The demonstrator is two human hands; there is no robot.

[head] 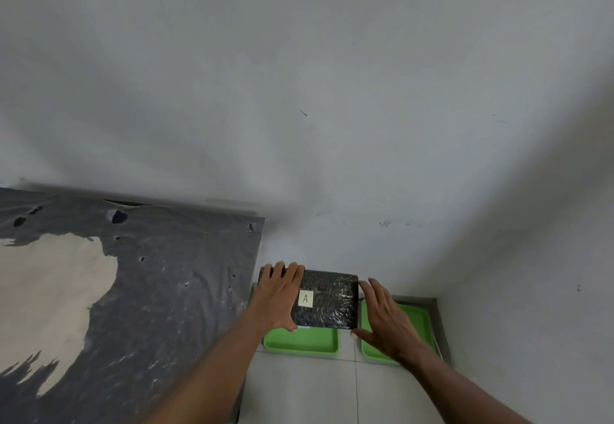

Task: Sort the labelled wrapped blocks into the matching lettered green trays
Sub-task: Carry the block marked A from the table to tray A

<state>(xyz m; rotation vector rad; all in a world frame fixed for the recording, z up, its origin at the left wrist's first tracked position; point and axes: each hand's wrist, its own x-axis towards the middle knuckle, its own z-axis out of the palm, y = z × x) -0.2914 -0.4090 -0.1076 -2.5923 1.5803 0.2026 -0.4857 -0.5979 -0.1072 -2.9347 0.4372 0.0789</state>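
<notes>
A black wrapped block (330, 300) with a pale label reading "A" is held flat over the floor. My left hand (278, 295) lies over the block's left side, fingers across its top edge. My right hand (382, 315) presses against its right edge with the fingers spread. Under the block lies a green tray (300, 342), mostly hidden by the block. A second green tray (413, 319) sits to its right, partly behind my right hand. No letters on the trays are visible.
A worn grey table top (149, 290) with a peeled pale patch fills the left side. Both trays rest on light floor tiles (299, 390) in a corner, with white walls (332, 124) behind and to the right.
</notes>
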